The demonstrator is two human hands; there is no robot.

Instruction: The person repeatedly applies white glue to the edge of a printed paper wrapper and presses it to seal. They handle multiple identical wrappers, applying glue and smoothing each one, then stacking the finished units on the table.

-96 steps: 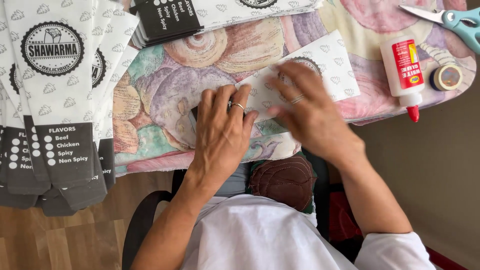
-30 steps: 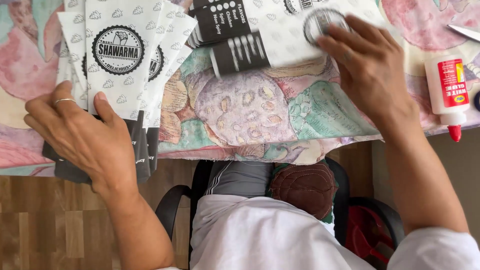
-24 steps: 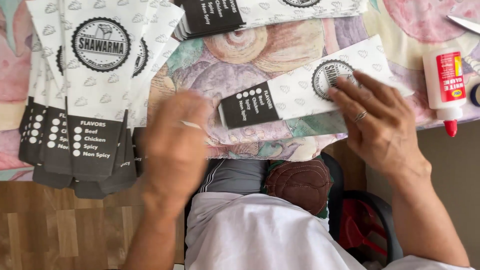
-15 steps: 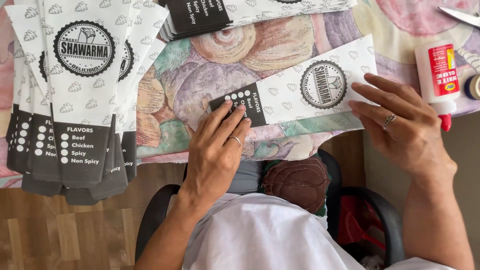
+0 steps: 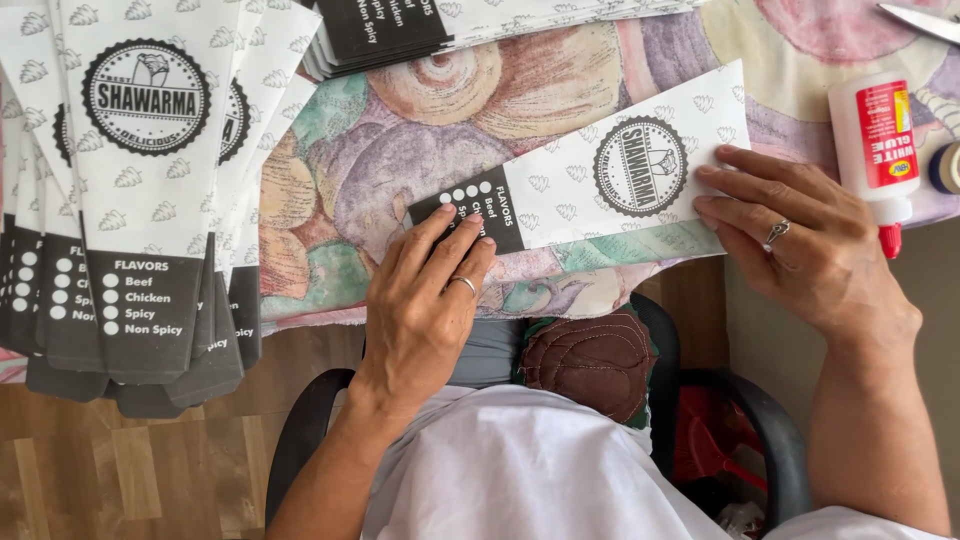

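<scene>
A flat white paper sleeve point(image 5: 590, 185) with a black end and a round black emblem lies slantwise on the flower-patterned tablecloth point(image 5: 400, 160). My left hand point(image 5: 425, 300), a ring on one finger, presses its fingertips on the sleeve's black end. At the sleeve's other end my right hand point(image 5: 800, 250), also ringed, rests its fingertips on the white corner. Both hands lie flat on the paper, fingers spread.
A fanned stack of like sleeves point(image 5: 130, 190) hangs over the table's left edge. Another pile point(image 5: 420, 30) lies at the top. A white glue bottle point(image 5: 875, 150) with a red cap lies right, beside a tape roll point(image 5: 945, 165) and scissors point(image 5: 920, 20). Chair arms point(image 5: 750, 420) sit below.
My right hand drew one sleeve from the top pile down to the table's near edge. My left hand left the stack at the left and came onto the sleeve's black end.
</scene>
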